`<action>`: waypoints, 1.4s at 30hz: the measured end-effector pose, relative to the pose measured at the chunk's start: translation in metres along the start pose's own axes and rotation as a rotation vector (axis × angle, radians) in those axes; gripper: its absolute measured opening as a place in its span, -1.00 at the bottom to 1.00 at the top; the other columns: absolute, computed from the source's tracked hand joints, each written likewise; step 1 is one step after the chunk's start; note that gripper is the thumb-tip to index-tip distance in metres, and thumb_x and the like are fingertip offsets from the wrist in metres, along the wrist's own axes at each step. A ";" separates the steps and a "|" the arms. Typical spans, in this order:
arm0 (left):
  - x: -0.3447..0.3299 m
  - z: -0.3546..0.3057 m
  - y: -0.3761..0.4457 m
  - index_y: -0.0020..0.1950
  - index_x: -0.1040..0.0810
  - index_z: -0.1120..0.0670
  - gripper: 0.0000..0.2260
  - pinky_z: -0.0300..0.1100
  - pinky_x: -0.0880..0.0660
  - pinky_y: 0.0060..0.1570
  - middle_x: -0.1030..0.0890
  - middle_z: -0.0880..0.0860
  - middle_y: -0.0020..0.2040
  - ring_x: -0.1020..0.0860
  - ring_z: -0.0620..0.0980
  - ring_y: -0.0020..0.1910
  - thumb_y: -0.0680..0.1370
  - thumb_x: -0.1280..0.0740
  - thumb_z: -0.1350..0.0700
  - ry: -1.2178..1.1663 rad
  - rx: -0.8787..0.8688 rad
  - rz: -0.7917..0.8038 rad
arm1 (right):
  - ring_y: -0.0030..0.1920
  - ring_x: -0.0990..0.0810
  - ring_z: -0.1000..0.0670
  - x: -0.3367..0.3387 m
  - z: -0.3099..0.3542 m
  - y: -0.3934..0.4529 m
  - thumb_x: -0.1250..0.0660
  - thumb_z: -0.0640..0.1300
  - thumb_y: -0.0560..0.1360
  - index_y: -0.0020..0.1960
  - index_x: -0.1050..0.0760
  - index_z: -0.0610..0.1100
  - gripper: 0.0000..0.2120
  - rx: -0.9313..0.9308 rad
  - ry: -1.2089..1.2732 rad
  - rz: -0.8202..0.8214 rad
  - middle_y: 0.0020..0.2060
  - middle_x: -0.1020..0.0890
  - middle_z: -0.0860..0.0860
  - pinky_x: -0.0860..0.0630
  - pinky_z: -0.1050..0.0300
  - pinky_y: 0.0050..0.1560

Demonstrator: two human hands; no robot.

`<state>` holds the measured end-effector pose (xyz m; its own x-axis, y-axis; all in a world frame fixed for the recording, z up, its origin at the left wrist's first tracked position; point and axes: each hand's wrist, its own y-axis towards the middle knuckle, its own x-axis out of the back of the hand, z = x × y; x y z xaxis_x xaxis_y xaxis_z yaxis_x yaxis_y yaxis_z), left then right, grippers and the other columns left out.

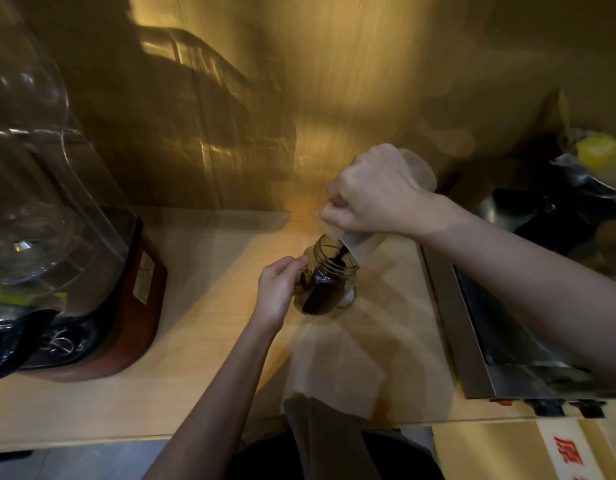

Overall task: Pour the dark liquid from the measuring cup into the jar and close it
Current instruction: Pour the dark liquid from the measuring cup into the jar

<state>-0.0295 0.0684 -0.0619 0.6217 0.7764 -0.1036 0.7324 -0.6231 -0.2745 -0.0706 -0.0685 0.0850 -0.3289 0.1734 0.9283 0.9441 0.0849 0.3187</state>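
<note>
Warm yellow light falls on a pale wooden counter (202, 306) backed by a brushed golden wall, with a blender (57, 237) under its clear hood at the far left and a steel appliance (490, 341) along the right edge. Between them, near the middle of the counter, stands a clear glass jar (329, 282) with a threaded neck, its mouth open and facing up and slightly toward the right. Dark liquid (320, 296) already fills much of its lower part.

The left hand (278, 289) is curled around the jar's left side, fingers closed on what looks like a handle, steadying it. The right hand (372, 195) is clenched in a fist around a translucent measuring cup (355, 247), which it holds just above and to the right of the jar. The cup's long axis slopes down and left, base high by the wall, lip at the jar's rim, and a thin dark stream runs from the lip into the mouth.

The pour appears to be underway, and it depends on the lip staying over the opening. A small pale round object behind the jar's right base could be the lid; I cannot tell for certain.
</note>
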 end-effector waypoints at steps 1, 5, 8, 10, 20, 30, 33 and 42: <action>0.000 0.000 0.000 -0.35 -0.45 0.13 -0.76 -0.07 -0.28 -0.09 -0.34 0.06 -0.39 -0.33 0.01 -0.29 0.51 -0.26 0.09 -0.001 0.001 0.003 | -0.66 -0.23 -0.04 0.000 -0.001 -0.001 -0.23 -0.13 0.26 -0.62 -0.38 -0.19 -0.70 0.006 0.004 -0.003 -0.69 -0.22 -0.03 -0.06 0.28 -0.52; -0.001 0.000 0.000 -0.30 -0.49 0.15 -0.78 -0.08 -0.30 -0.07 -0.37 0.08 -0.36 -0.36 0.03 -0.25 0.52 -0.26 0.09 -0.012 0.003 0.006 | -0.68 -0.27 -0.04 -0.001 -0.001 -0.002 -0.31 -0.15 0.24 -0.62 -0.38 -0.20 -0.70 0.039 -0.033 0.030 -0.72 -0.30 -0.07 -0.14 0.25 -0.53; -0.001 0.000 0.000 -0.28 -0.49 0.17 -0.79 -0.09 -0.30 -0.09 -0.37 0.09 -0.35 -0.36 0.02 -0.26 0.52 -0.26 0.10 -0.015 0.000 0.008 | -0.70 -0.29 -0.07 -0.002 0.001 -0.002 -0.30 -0.15 0.21 -0.63 -0.38 -0.18 -0.72 0.048 -0.057 0.027 -0.75 -0.36 -0.09 -0.09 0.29 -0.52; -0.002 -0.001 0.000 -0.28 -0.49 0.17 -0.79 -0.10 -0.30 -0.11 -0.37 0.08 -0.36 -0.35 0.01 -0.27 0.52 -0.26 0.11 -0.018 0.003 0.000 | -0.69 -0.26 -0.05 -0.002 0.002 -0.001 -0.27 -0.13 0.21 -0.63 -0.39 -0.18 -0.73 0.057 -0.081 0.026 -0.75 -0.35 -0.08 -0.02 0.33 -0.51; -0.003 0.001 -0.001 -0.33 -0.48 0.12 -0.77 -0.13 -0.32 -0.11 -0.39 0.06 -0.37 -0.38 -0.01 -0.26 0.51 -0.26 0.10 -0.003 0.017 -0.010 | -0.66 -0.19 -0.03 -0.006 0.002 -0.002 -0.14 -0.09 0.25 -0.63 -0.40 -0.19 -0.67 0.043 -0.026 -0.042 -0.71 -0.22 -0.03 -0.10 0.28 -0.52; -0.003 -0.003 -0.001 -0.39 -0.41 0.10 -0.72 -0.09 -0.24 -0.18 -0.32 0.04 -0.40 -0.31 0.00 -0.30 0.51 -0.27 0.08 0.030 0.018 -0.025 | -0.69 -0.23 -0.05 -0.006 0.002 -0.003 -0.28 -0.14 0.22 -0.63 -0.38 -0.21 -0.72 0.086 -0.040 -0.051 -0.74 -0.33 -0.10 -0.14 0.27 -0.52; -0.003 -0.004 -0.002 -0.42 -0.40 0.08 -0.71 -0.11 -0.23 -0.22 -0.31 0.04 -0.41 -0.30 -0.03 -0.32 0.51 -0.27 0.09 0.026 0.017 -0.030 | -0.68 -0.18 -0.06 -0.005 0.004 -0.003 -0.17 -0.11 0.22 -0.64 -0.35 -0.21 -0.71 0.124 -0.065 -0.075 -0.75 -0.38 -0.15 -0.11 0.28 -0.52; -0.004 -0.003 -0.001 -0.38 -0.40 0.11 -0.74 -0.11 -0.22 -0.23 -0.30 0.04 -0.41 -0.29 -0.03 -0.34 0.50 -0.28 0.08 0.019 0.038 -0.052 | -0.70 -0.26 -0.07 -0.005 0.007 -0.002 -0.33 -0.16 0.20 -0.63 -0.35 -0.20 -0.72 0.148 -0.096 -0.049 -0.75 -0.40 -0.13 -0.15 0.28 -0.52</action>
<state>-0.0319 0.0658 -0.0579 0.5886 0.8054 -0.0702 0.7530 -0.5778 -0.3149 -0.0712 -0.0628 0.0779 -0.3818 0.2583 0.8874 0.9155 0.2376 0.3247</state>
